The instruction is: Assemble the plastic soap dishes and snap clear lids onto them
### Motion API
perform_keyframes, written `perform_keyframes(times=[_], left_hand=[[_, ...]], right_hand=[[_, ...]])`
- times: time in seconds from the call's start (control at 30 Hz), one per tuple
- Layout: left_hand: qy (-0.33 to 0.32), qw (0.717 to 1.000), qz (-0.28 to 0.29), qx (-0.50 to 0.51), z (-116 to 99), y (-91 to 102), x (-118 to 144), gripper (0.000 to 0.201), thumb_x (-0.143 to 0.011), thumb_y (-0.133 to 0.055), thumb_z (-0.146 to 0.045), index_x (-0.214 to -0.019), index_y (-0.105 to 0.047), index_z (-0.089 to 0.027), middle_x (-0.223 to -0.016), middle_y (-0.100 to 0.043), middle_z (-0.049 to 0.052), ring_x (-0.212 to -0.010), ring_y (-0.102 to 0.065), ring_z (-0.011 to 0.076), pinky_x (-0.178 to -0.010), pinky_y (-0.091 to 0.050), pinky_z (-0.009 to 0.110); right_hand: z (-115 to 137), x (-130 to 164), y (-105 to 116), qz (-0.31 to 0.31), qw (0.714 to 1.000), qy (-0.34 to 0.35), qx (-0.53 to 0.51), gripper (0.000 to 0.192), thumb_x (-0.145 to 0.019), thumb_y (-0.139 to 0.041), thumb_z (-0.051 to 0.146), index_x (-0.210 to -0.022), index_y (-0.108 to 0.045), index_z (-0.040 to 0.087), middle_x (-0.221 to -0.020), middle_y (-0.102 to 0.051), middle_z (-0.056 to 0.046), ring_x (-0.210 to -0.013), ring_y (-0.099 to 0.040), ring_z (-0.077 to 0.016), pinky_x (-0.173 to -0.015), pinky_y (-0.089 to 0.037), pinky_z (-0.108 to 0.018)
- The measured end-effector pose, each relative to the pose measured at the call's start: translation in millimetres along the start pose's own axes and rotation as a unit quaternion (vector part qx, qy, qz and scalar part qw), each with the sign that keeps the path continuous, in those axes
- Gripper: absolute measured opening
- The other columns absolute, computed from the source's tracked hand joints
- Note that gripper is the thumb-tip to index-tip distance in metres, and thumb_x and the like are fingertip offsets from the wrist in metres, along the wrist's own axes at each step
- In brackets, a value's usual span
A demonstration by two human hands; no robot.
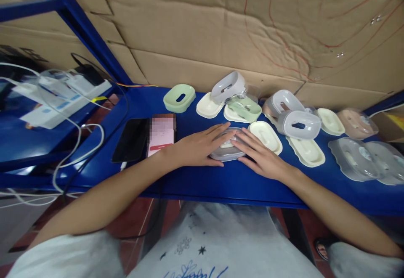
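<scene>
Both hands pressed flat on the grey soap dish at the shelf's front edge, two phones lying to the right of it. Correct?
Not quite. The head view shows the phones lying to the left of the grey soap dish, not the right. The rest holds: left hand and right hand lie flat on it, near the front edge of the blue shelf.

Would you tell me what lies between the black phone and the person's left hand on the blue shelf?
In the head view, a second phone with a lit screen lies between the black phone and the left hand.
</scene>
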State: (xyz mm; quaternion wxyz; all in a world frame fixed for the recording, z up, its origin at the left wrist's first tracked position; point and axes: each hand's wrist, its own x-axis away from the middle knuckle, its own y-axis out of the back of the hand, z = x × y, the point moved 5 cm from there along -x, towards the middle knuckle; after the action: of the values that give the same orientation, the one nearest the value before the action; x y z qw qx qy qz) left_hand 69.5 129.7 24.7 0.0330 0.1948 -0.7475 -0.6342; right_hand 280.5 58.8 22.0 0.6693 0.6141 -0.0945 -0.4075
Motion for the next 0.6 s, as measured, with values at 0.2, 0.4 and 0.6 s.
perform_keyframes(times=[0.2, 0.4, 0.6], left_hand=[[0.011, 0.999, -0.012, 0.046, 5.3, -4.7, -1.7, 0.103, -0.098, -0.075, -0.056, -0.175, -0.013, -0.026, -0.18, -0.022, 0.022, -0.166, -0.027, 0.0372, -0.128, -0.04, 0.051], [0.022, 0.997, -0.016, 0.066, 4.7, -5.9, -2.3, 0.099, -0.094, -0.08, -0.049, -0.173, -0.025, -0.025, -0.178, -0.026, 0.022, -0.163, -0.033, 0.0402, -0.129, -0.038, 0.057], [0.017, 0.99, -0.059, 0.129, 4.0, 0.7, -1.4, 0.095, -0.084, -0.089, -0.04, -0.165, -0.041, -0.029, -0.16, -0.048, 0.018, -0.15, -0.051, 0.0375, -0.123, -0.048, 0.056]], right_hand=[[0.3, -3.0, 1.5, 0.007, 0.999, -0.039, 0.003, 0.088, -0.107, -0.062, 0.028, -0.177, -0.008, 0.034, -0.179, -0.03, -0.011, -0.167, -0.024, -0.0312, -0.133, -0.034, -0.06], [4.9, -0.1, -0.5, -0.01, 0.997, -0.029, 0.067, 0.093, -0.104, -0.067, 0.028, -0.177, -0.009, 0.033, -0.174, -0.04, -0.014, -0.164, -0.033, -0.0323, -0.132, -0.038, -0.059], [0.5, 4.1, 5.4, -0.005, 0.998, -0.006, 0.059, 0.089, -0.101, -0.074, 0.033, -0.174, -0.024, 0.038, -0.18, -0.025, -0.014, -0.162, -0.035, -0.0361, -0.127, -0.041, -0.064]])
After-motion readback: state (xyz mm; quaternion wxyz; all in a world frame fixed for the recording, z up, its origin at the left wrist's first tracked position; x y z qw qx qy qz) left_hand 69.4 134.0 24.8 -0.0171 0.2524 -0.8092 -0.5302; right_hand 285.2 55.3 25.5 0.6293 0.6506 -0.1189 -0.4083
